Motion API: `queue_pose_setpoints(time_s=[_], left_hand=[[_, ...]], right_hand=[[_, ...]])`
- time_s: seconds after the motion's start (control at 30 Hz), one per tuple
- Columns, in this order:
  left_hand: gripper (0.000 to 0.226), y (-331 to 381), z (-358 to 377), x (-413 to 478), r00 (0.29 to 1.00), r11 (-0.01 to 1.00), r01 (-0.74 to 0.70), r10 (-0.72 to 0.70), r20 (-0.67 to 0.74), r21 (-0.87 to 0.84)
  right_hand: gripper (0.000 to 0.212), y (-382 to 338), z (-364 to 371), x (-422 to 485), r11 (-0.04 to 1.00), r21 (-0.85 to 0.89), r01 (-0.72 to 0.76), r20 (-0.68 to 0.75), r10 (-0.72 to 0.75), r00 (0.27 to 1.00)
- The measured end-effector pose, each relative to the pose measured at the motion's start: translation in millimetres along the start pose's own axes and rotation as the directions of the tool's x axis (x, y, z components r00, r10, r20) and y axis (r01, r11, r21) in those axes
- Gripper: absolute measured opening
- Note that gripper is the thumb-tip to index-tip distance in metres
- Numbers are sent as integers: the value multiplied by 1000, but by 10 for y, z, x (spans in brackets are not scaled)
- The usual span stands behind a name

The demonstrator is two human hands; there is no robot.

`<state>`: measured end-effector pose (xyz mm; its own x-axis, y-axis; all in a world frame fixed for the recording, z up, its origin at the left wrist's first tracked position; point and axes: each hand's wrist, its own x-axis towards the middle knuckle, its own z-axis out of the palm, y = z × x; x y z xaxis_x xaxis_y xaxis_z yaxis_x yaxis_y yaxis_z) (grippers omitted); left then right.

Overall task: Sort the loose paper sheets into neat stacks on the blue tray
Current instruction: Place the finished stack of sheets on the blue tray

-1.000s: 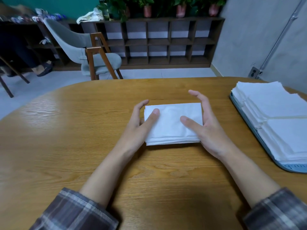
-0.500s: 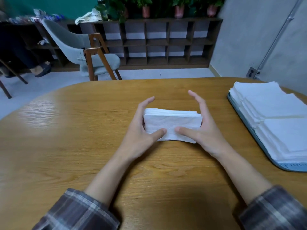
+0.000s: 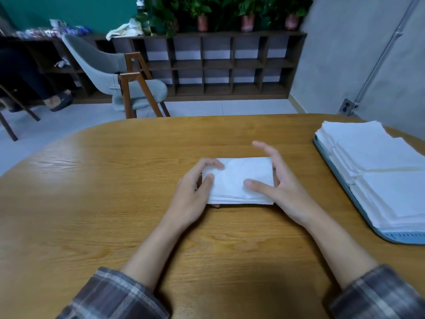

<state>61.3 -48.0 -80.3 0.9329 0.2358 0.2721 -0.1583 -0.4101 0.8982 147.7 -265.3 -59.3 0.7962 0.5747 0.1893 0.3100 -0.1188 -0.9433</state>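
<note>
Head view, so: the stack (image 3: 239, 180) is sitting mid-counter (image 3: 92, 203), right in front of the person and well apart from the tray (image 3: 404, 237). The left hand (image 3: 193, 194) is gripping its left end, with fingers curling over the far corner and the thumb lying on top. One fingertip is peeking out under the near left corner. The right hand (image 3: 282, 189) is spread, fingers going straight and fanned along the stack's right edge, thumb resting on the top sheet. Plaid sleeves (image 3: 115, 295) are showing at the bottom.

Off to the right, that blue tray is carrying white piles (image 3: 379, 162) side by side, and its far side is running out of frame. Past the counter a grey chair (image 3: 110, 65) is standing on the floor. A dark cubby shelf (image 3: 230, 65) is running along the wall behind it, with potted plants (image 3: 200, 8) lining the top.
</note>
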Motion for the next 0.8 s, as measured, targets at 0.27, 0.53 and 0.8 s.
queue_pose_setpoints(time_s=[0.27, 0.53, 0.8], left_hand=[[36, -43, -17, 17, 995, 992, 89, -83, 61, -91], [35, 193, 32, 27, 994, 995, 92, -90, 57, -35], [45, 947, 284, 364, 985, 989, 105, -89, 145, -107]], right_hand=[[47, 134, 19, 28, 978, -184, -103, 18, 108, 994], [48, -29, -67, 10, 974, -151, -171, -2, 173, 985], [40, -518, -814, 35, 965, -175, -196, -193, 162, 968]])
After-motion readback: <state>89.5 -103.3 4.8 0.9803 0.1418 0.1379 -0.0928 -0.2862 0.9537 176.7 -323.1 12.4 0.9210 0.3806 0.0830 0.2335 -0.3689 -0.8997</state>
